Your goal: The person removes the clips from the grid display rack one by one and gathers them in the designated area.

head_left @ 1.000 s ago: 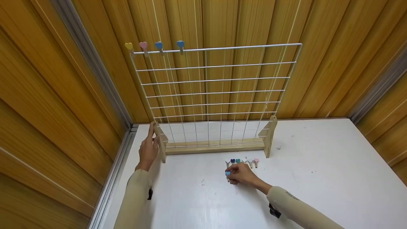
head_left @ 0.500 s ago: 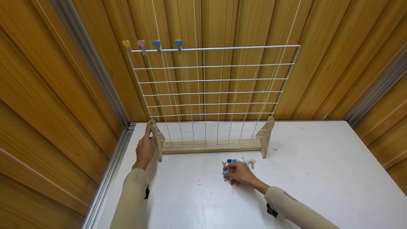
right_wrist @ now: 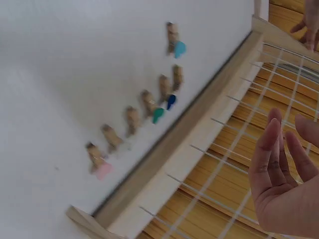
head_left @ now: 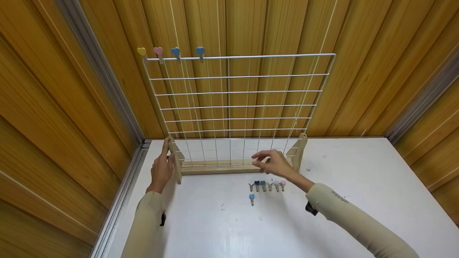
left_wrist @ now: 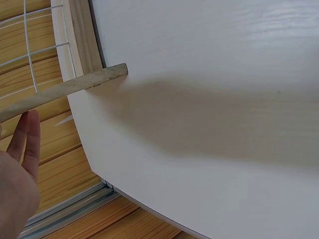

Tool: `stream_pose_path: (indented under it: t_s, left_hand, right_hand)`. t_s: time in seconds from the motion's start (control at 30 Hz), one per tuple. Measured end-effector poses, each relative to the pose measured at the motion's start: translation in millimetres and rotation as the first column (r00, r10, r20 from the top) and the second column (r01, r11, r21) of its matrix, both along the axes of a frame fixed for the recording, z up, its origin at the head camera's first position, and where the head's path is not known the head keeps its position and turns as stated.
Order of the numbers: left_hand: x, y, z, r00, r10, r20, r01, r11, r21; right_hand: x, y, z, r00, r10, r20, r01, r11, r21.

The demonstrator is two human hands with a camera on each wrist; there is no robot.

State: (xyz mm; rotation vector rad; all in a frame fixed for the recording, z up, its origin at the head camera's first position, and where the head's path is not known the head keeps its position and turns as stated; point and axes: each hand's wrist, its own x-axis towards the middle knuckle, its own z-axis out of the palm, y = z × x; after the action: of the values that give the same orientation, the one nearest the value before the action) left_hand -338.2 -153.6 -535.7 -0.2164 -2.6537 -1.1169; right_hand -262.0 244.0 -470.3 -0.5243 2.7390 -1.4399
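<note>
My left hand [head_left: 162,172] is at the left wooden upright [head_left: 175,161] of the wire grid stand. Its fairly straight fingers [left_wrist: 32,144] touch the edge of that upright; the thumb is mostly hidden. My right hand [head_left: 274,164] hovers before the lower grid, fingers bent loosely and a gap between thumb and fingertips, holding nothing. Below it on the white table lies a light blue heart clothespin [head_left: 251,199]. Just behind that is a row of several small clothespins, including a dark blue one [right_wrist: 171,101], a green one [right_wrist: 158,115] and a pink one [right_wrist: 103,171].
Along the top wire of the grid [head_left: 269,56], a yellow [head_left: 141,52], a pink [head_left: 158,51] and two blue heart clothespins [head_left: 200,51] are clipped toward the left. Wood-look panels [head_left: 247,21] rise behind the table [head_left: 358,186] and on both sides.
My right hand has let go of the light blue clothespin, leaving it in front of the row, and has risen toward the grid. The left hand stays at the upright.
</note>
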Motion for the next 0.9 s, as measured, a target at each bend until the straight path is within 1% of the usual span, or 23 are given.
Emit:
stream_pose_path:
  t_s: [0.1, 0.23, 0.33, 0.4, 0.5, 0.57, 0.6, 0.7, 0.77, 0.8, 0.87, 0.9]
  left_hand:
    - [3.0, -2, -1.4, 1.000, 0.003, 0.013, -0.003, 1.000, -0.010]
    - [7.4, -3, -2.9, 1.000, 0.000, 0.019, 0.000, 1.000, -0.005]
    - [9.4, -3, -2.6, 1.000, -0.010, 0.006, 0.010, 1.000, -0.008]
    - [9.3, -4, -1.5, 1.000, -0.010, 0.001, 0.010, 1.000, -0.006]
    - [7.8, -4, 0.8, 1.000, -0.013, 0.000, 0.013, 1.000, 0.005]
    - [6.7, -3, 1.7, 1.000, -0.006, -0.007, 0.006, 1.000, 0.012]
    - [6.7, -3, 2.0, 1.000, -0.002, -0.009, 0.002, 1.000, 0.015]
    - [9.6, -3, 1.0, 1.000, 0.006, -0.007, -0.006, 1.000, 0.015]
    - [13.0, -2, -0.1, 1.000, 0.008, 0.004, -0.008, 1.000, 0.011]
    - [14.7, -1, -0.6, 1.000, 0.010, 0.012, -0.010, 1.000, 0.012]
    - [17.8, 0, -1.4, 1.000, 0.010, 0.020, -0.010, 1.000, 0.015]
    - [18.7, 0, -1.6, 1.000, 0.012, 0.015, -0.012, 1.000, 0.012]
  right_hand:
    - [-6.6, -11, 50.3, 0.999, -0.009, -0.041, 0.010, 1.000, 0.009]
    - [-13.2, -31, 119.1, 0.988, -0.033, -0.149, 0.031, 0.999, -0.015]
    - [-12.8, -47, 157.3, 0.979, -0.049, -0.195, 0.039, 0.998, -0.057]
    - [-11.6, -59, 175.3, 0.980, -0.042, -0.197, 0.023, 0.995, -0.095]
    - [-9.6, -79, 197.8, 0.980, -0.015, -0.196, -0.016, 0.988, -0.155]
    - [-9.5, -94, 211.9, 0.975, 0.000, -0.221, -0.043, 0.981, -0.188]
    - [-9.3, -101, 219.0, 0.970, 0.001, -0.243, -0.048, 0.981, -0.186]
    - [-9.2, -120, 238.3, 0.948, -0.037, -0.315, -0.016, 0.986, -0.163]
    - [-9.9, -128, 249.6, 0.931, -0.076, -0.357, 0.030, 0.991, -0.133]
    - [-10.6, -131, 254.8, 0.926, -0.094, -0.366, 0.053, 0.991, -0.120]
    - [-13.4, -135, 264.6, 0.922, -0.118, -0.370, 0.086, 0.991, -0.101]
    - [-15.6, -136, 269.2, 0.928, -0.118, -0.354, 0.089, 0.991, -0.097]
